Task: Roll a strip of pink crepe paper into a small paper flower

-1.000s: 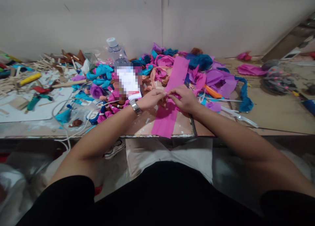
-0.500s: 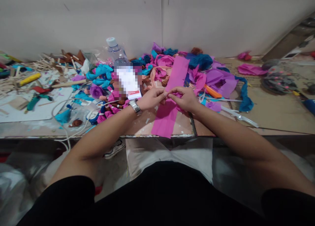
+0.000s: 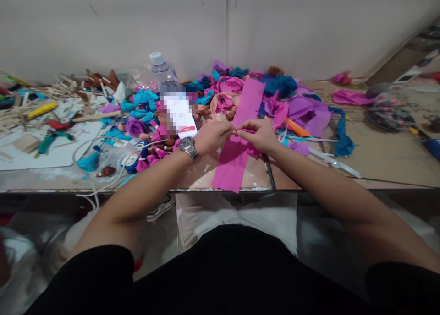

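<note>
My left hand [image 3: 213, 138], with a metal watch [image 3: 188, 147] on its wrist, is closed in a pinch. Its fingertips meet those of my right hand [image 3: 259, 134], also closed in a pinch. Between them is a small gathered piece of pink crepe paper [image 3: 253, 150], partly hidden by the right fingers. Below both hands a long flat pink crepe paper strip [image 3: 231, 168] lies across the table, one end at the front edge. Just beyond my left wrist lies a lit phone [image 3: 184, 116], its screen blurred out.
A water bottle [image 3: 164, 72] stands behind the phone amid crumpled coloured paper. Scissors with an orange handle [image 3: 297, 128] and a clear-handled tool [image 3: 343, 166] lie to the right. Green-handled pliers [image 3: 48, 141], wooden sticks [image 3: 63, 89] and a white cable [image 3: 98, 182] are left.
My left wrist has rolled, so the watch face now shows. The fingertips stay pinched together at nearly the same spot. The long pink strip has not moved.
</note>
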`<state>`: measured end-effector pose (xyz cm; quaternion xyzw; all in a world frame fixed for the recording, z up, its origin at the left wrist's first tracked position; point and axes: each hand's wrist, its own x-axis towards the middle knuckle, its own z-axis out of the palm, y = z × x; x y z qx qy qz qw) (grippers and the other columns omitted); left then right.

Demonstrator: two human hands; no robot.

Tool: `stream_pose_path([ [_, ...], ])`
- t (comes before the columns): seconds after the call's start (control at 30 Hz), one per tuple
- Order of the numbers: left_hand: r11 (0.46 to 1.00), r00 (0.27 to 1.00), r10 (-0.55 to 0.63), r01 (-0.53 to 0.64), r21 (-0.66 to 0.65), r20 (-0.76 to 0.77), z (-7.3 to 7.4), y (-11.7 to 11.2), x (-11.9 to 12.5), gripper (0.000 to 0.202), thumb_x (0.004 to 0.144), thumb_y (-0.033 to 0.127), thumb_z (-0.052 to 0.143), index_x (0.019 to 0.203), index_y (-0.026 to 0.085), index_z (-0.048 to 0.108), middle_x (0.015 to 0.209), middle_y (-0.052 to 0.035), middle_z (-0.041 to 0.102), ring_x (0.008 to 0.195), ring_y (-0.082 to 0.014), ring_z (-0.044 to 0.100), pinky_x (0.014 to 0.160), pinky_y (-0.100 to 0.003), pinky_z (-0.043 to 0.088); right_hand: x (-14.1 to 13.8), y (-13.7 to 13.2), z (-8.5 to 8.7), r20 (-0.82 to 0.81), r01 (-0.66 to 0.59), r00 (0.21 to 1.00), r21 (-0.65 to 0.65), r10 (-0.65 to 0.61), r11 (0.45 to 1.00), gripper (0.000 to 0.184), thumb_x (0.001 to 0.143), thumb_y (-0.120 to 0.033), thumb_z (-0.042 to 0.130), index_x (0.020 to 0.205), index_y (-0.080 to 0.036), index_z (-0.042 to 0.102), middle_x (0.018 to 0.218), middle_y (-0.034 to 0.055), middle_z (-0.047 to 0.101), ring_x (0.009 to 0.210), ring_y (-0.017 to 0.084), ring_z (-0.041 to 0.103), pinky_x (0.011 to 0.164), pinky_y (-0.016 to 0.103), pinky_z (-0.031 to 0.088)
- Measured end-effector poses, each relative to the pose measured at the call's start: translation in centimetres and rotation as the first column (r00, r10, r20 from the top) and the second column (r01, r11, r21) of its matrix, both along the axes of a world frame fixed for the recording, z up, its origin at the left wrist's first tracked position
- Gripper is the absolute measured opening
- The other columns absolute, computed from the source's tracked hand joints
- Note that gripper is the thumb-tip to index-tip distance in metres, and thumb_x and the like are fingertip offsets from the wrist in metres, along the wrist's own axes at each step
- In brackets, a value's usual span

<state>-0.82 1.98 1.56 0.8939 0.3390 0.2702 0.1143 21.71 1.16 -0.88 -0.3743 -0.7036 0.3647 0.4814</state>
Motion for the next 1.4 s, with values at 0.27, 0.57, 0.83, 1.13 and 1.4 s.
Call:
stream_pose_path([
  [0.27, 0.994, 0.986, -0.005, 0.024, -0.108, 0.169, -0.3, -0.1, 0.0, 0.041, 0.109, 0.048, 0.053, 0.088, 0.018, 0.072, 0.078, -0.0040, 0.076, 0.068, -0.0153, 0.065, 0.071, -0.029, 0.042, 0.2, -0.1, -0.2, 0.071, -0.026, 0.997, 0.117, 0.018, 0.993, 0.033, 0.080, -0.042, 0.089, 0.106, -0.022, 0.082, 0.104, 0.0051, 0.085, 0.097, 0.025, 0.081, 0.093, 0.040, 0.066],
  [0.57, 0.954, 0.962, -0.058, 0.132, -0.269, 0.267, -1.1, 0.5, 0.0, 0.045, 0.109, 0.054, 0.053, 0.090, 0.017, 0.071, 0.075, -0.0031, 0.075, 0.066, -0.0135, 0.066, 0.069, -0.026, 0.046, 0.1, -0.5, 0.3, 0.123, 0.053, 0.989, 0.255, -0.087, 0.966, 0.015, 0.090, -0.035, 0.078, 0.096, -0.023, 0.085, 0.095, 0.0041, 0.086, 0.088, 0.023, 0.080, 0.086, 0.036, 0.064],
  [0.83, 0.889, 0.938, -0.029, 0.182, -0.420, 0.345, -1.0, 0.5, 0.2, 0.057, 0.103, 0.069, 0.057, 0.089, 0.016, 0.070, 0.076, -0.0062, 0.074, 0.069, -0.0145, 0.070, 0.069, -0.026, 0.051, 0.0, -0.8, 0.4, 0.076, 0.073, 0.993, 0.221, -0.092, 0.973, 0.019, 0.089, -0.041, 0.081, 0.092, -0.022, 0.084, 0.090, 0.0042, 0.085, 0.083, 0.022, 0.079, 0.082, 0.035, 0.064],
  [1.13, 0.391, 0.874, 0.165, 0.368, -0.844, 0.457, 0.1, 0.1, 0.2, 0.044, 0.098, 0.052, 0.075, 0.084, 0.011, 0.071, 0.074, -0.0062, 0.072, 0.071, -0.0143, 0.075, 0.072, -0.025, 0.058, 0.5, -0.2, 0.1, 0.209, -0.013, 0.973, 0.464, -0.095, 0.886, 0.026, 0.100, -0.047, 0.074, 0.096, -0.023, 0.082, 0.095, 0.0069, 0.084, 0.090, 0.023, 0.078, 0.087, 0.038, 0.060],
  [1.4, 0.458, 0.871, 0.157, 0.353, -0.816, 0.465, -0.1, 0.3, 0.2, 0.035, 0.096, 0.045, 0.078, 0.087, 0.013, 0.071, 0.074, -0.0040, 0.070, 0.071, -0.0131, 0.071, 0.070, -0.025, 0.054, 0.7, 0.0, 0.2, 0.234, -0.023, 0.966, 0.508, -0.112, 0.861, 0.023, 0.099, -0.044, 0.076, 0.095, -0.023, 0.084, 0.091, 0.0063, 0.084, 0.086, 0.023, 0.077, 0.084, 0.038, 0.057],
])
